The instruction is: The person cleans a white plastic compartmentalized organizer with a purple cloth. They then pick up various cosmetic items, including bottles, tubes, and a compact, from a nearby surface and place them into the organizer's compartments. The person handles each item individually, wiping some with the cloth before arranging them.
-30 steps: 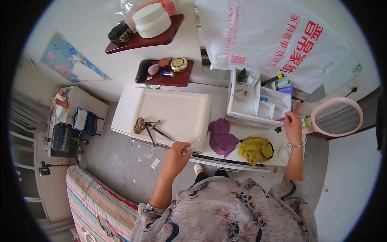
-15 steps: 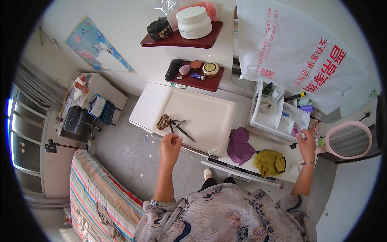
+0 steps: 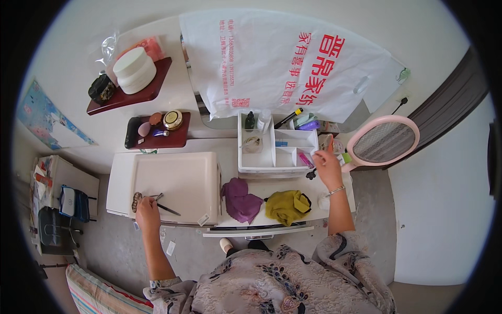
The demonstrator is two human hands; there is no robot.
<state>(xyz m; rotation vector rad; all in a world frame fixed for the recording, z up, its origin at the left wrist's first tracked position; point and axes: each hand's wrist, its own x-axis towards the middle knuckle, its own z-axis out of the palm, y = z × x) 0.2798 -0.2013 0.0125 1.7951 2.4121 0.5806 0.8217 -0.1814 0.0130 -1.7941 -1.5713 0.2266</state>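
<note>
Room: a white wall at twelve o'clock, draped with a white plastic bag (image 3: 293, 63); grey floor (image 3: 104, 251) at seven o'clock.
Surface: a white dressing table (image 3: 178, 178) runs nine to three o'clock, its front edge facing the person.
Open room: bare tabletop at ten o'clock.
Organiser: a white divided tray (image 3: 277, 152) at one o'clock.
Cloths: a purple cloth (image 3: 240, 196) beside a yellow cloth (image 3: 285, 206), centre.
Left hand (image 3: 146, 209): at eight o'clock, fingers closed together on a brown hair clip (image 3: 137, 200).
Right hand (image 3: 327, 167): at two o'clock, touching the tray's right edge; grip cannot be told.
</note>
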